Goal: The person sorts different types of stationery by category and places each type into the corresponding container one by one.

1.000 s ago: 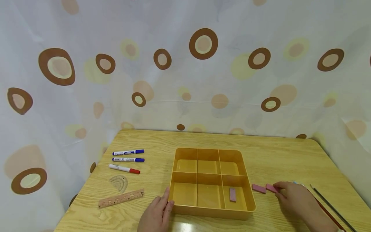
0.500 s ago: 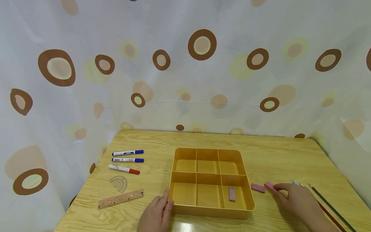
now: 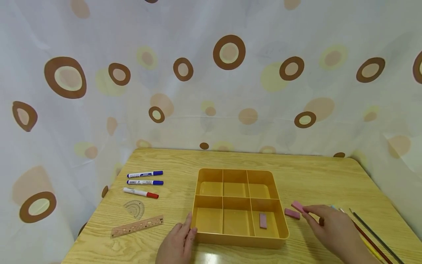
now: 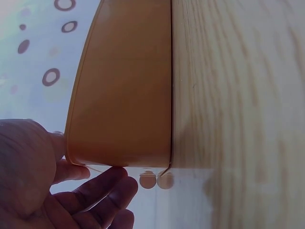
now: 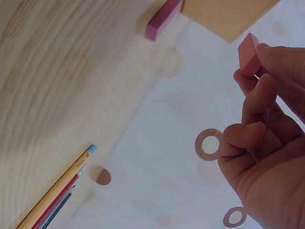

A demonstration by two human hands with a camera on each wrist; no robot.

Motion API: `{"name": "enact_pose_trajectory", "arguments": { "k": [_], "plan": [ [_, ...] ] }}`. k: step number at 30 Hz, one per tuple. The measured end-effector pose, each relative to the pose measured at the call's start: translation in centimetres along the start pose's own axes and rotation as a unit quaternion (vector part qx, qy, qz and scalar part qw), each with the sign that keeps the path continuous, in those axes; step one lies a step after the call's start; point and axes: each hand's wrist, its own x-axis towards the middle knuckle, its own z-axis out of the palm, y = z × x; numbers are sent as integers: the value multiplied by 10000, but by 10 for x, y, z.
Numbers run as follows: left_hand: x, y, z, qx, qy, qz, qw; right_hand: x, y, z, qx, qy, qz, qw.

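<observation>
My right hand (image 3: 336,227) pinches a pink eraser (image 3: 298,206) between thumb and fingertips, just right of the yellow organizer box (image 3: 242,240). In the right wrist view this eraser (image 5: 249,55) sticks out from the fingertips. A second pink eraser (image 3: 292,214) lies on the table beside the box's right wall. Inside the box, a third eraser (image 3: 262,220) rests in the front right compartment. My left hand (image 3: 176,244) touches the box's front left corner, index finger along the left wall and thumb at the front; the left wrist view shows the fingers (image 4: 114,195) beside that corner.
On the table's left lie two blue-capped markers (image 3: 145,182), a red-capped marker (image 3: 140,193), a clear protractor (image 3: 134,209) and a ruler (image 3: 137,226). Several pencils (image 3: 376,234) lie partly behind the right hand. A patterned curtain (image 3: 244,91) hangs behind the table.
My right hand has moved left toward the box with the pinched eraser, which now overlaps the eraser on the table in the head view. More of the pencils shows. The left hand stays put.
</observation>
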Motion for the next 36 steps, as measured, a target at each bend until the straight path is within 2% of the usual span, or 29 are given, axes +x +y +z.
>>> {"name": "enact_pose_trajectory", "arguments": {
  "k": [6,14,22,28,36],
  "plan": [
    [1,-1,0,-18,-98,-10,9999,-2,-20,-2,137,51,50,9999],
    [1,-2,1,39,-107,-45,9999,-4,-41,1,304,448,-486,9974],
    [0,-2,1,81,9,85,9999,-7,-53,6,331,77,-417,9986],
    [1,-2,0,36,-67,49,10000,-5,-61,11,490,-102,-633,9967],
    [1,-3,1,41,-58,86,9999,-2,-66,17,350,-266,-1010,9939]
  ]
}}
